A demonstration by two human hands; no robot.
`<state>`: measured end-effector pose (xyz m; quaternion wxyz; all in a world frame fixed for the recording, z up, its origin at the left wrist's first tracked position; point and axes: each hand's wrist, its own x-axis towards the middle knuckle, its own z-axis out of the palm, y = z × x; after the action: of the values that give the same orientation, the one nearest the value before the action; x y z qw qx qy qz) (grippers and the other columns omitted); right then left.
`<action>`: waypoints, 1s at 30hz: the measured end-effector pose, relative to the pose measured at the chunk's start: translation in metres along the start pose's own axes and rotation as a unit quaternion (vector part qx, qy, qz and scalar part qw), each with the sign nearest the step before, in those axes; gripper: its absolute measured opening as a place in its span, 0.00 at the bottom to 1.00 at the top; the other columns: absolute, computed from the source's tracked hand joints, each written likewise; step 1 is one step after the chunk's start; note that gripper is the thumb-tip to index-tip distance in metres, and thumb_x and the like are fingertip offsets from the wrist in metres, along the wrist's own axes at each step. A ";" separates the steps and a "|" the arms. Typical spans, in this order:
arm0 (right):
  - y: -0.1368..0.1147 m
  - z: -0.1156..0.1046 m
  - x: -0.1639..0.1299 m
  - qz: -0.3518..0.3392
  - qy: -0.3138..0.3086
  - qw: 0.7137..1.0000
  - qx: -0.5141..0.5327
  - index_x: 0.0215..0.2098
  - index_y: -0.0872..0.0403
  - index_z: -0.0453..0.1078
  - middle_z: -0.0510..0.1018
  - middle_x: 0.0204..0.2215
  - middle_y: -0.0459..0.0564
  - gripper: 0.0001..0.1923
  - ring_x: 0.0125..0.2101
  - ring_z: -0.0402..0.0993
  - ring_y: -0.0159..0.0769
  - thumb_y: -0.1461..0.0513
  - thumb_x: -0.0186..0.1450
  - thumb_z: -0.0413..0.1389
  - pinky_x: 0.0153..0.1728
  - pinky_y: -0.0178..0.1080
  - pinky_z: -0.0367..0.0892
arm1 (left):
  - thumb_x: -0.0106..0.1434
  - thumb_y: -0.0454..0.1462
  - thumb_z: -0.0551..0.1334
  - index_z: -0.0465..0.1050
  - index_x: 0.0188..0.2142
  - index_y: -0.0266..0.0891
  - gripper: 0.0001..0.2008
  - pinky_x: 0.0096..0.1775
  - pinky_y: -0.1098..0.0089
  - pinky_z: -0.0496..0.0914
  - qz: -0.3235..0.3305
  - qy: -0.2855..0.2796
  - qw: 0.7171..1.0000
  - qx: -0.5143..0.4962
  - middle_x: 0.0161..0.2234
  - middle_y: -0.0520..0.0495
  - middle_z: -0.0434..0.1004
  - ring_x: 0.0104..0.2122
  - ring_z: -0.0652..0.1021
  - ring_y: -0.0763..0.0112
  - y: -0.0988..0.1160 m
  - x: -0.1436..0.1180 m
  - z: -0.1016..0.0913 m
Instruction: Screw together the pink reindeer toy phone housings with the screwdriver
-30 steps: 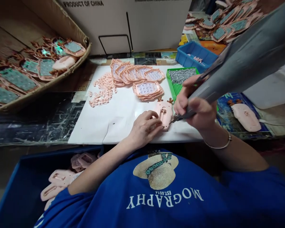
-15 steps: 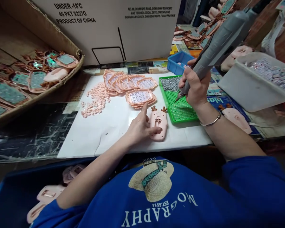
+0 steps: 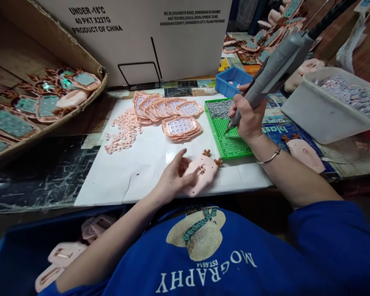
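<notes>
My left hand (image 3: pixel 172 174) grips a pink deer-shaped plastic shell (image 3: pixel 201 172) with small brown antlers, tilted at the near edge of the white board (image 3: pixel 147 164). My right hand (image 3: pixel 248 117) is closed around a grey electric screwdriver (image 3: pixel 277 68). Its tip touches down on the green screw tray (image 3: pixel 231 142), which carries a heap of small silver screws (image 3: pixel 218 107) at its far end.
Pink keypad fronts (image 3: pixel 180 125) and loose pink buttons (image 3: pixel 124 129) lie on the board. A cardboard box (image 3: pixel 45 98) of assembled pieces stands left, a white carton behind, a blue tray (image 3: pixel 229 80) and white bin (image 3: pixel 329 102) right. A blue crate (image 3: pixel 24 255) holds pink shells near my left elbow.
My right hand carried the screwdriver from the shell over to the green screw tray. My left hand turned the pink shell and pulled it closer to the board's near edge.
</notes>
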<state>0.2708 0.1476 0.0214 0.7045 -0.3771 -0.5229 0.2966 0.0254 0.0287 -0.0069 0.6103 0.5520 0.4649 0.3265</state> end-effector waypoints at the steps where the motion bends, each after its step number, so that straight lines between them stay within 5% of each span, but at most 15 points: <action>1: 0.000 0.001 -0.001 -0.004 -0.003 1.000 0.001 0.39 0.38 0.66 0.65 0.18 0.34 0.20 0.19 0.58 0.33 0.45 0.55 0.67 0.28 0.44 0.58 | 0.51 0.36 0.71 0.58 0.67 0.39 0.45 0.42 0.66 0.75 -0.041 -0.009 0.998 -0.055 0.47 0.43 0.73 0.42 0.79 0.65 0.001 -0.007 0.000; 4: -0.002 0.002 -0.004 -0.022 0.002 1.000 0.005 0.39 0.40 0.66 0.64 0.18 0.34 0.20 0.18 0.60 0.33 0.45 0.55 0.67 0.26 0.43 0.58 | 0.46 0.33 0.75 0.69 0.61 0.41 0.41 0.45 0.66 0.75 -0.157 -0.077 0.964 -0.202 0.49 0.42 0.77 0.45 0.80 0.62 0.006 -0.029 0.000; 7: -0.007 0.001 -0.002 -0.026 -0.004 1.000 0.011 0.38 0.38 0.67 0.65 0.19 0.34 0.17 0.19 0.61 0.33 0.47 0.56 0.67 0.25 0.43 0.58 | 0.43 0.29 0.73 0.77 0.52 0.41 0.33 0.41 0.68 0.75 -0.246 -0.201 0.905 -0.281 0.47 0.43 0.81 0.39 0.82 0.64 0.007 -0.041 -0.002; 9: -0.012 0.000 0.001 -0.028 -0.013 0.999 0.014 0.39 0.35 0.68 0.67 0.20 0.34 0.15 0.19 0.60 0.33 0.47 0.58 0.67 0.26 0.43 0.58 | 0.42 0.27 0.72 0.80 0.46 0.39 0.28 0.38 0.70 0.75 -0.268 -0.257 0.881 -0.292 0.41 0.44 0.84 0.36 0.82 0.67 0.005 -0.043 -0.005; 13: -0.032 0.004 0.006 -0.054 -0.012 0.998 0.034 0.38 0.35 0.68 0.70 0.22 0.36 0.14 0.19 0.57 0.35 0.48 0.59 0.67 0.26 0.44 0.58 | 0.45 0.31 0.74 0.79 0.40 0.37 0.20 0.33 0.74 0.74 -0.272 -0.278 0.858 -0.336 0.35 0.45 0.84 0.31 0.82 0.68 0.000 -0.040 -0.008; 17: -0.066 0.017 -0.007 -0.062 0.004 0.995 0.072 0.37 0.40 0.70 0.64 0.19 0.38 0.12 0.17 0.57 0.34 0.51 0.58 0.66 0.21 0.41 0.54 | 0.52 0.40 0.75 0.78 0.41 0.34 0.18 0.38 0.71 0.76 -0.228 -0.255 0.852 -0.396 0.40 0.38 0.84 0.36 0.83 0.64 -0.002 -0.037 -0.010; 21: -0.098 0.029 -0.027 -0.048 0.004 0.995 0.091 0.36 0.41 0.72 0.63 0.21 0.40 0.11 0.18 0.57 0.34 0.51 0.58 0.65 0.21 0.41 0.57 | 0.44 0.38 0.77 0.76 0.50 0.37 0.31 0.44 0.70 0.77 -0.124 -0.177 0.888 -0.406 0.47 0.40 0.82 0.43 0.83 0.61 -0.001 -0.033 -0.012; 26: -0.123 0.040 -0.048 -0.022 0.011 0.995 0.097 0.36 0.39 0.73 0.59 0.22 0.43 0.13 0.18 0.53 0.33 0.47 0.56 0.66 0.18 0.38 0.57 | 0.58 0.39 0.68 0.74 0.49 0.37 0.20 0.60 0.59 0.73 -0.045 -0.008 0.913 -0.405 0.53 0.38 0.80 0.57 0.78 0.55 0.001 -0.017 -0.005; 30: -0.136 0.053 -0.062 0.020 -0.021 0.993 0.116 0.32 0.39 0.76 0.58 0.19 0.41 0.17 0.15 0.50 0.32 0.45 0.50 0.70 0.13 0.39 0.55 | 0.65 0.38 0.64 0.73 0.52 0.34 0.17 0.59 0.54 0.74 -0.031 0.011 0.894 -0.446 0.53 0.36 0.80 0.56 0.79 0.54 0.010 0.001 0.010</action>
<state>0.2057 0.0361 0.1129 0.7265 -0.2964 -0.4920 0.3772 0.0363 0.0273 0.0019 0.7973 0.2032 0.2940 0.4863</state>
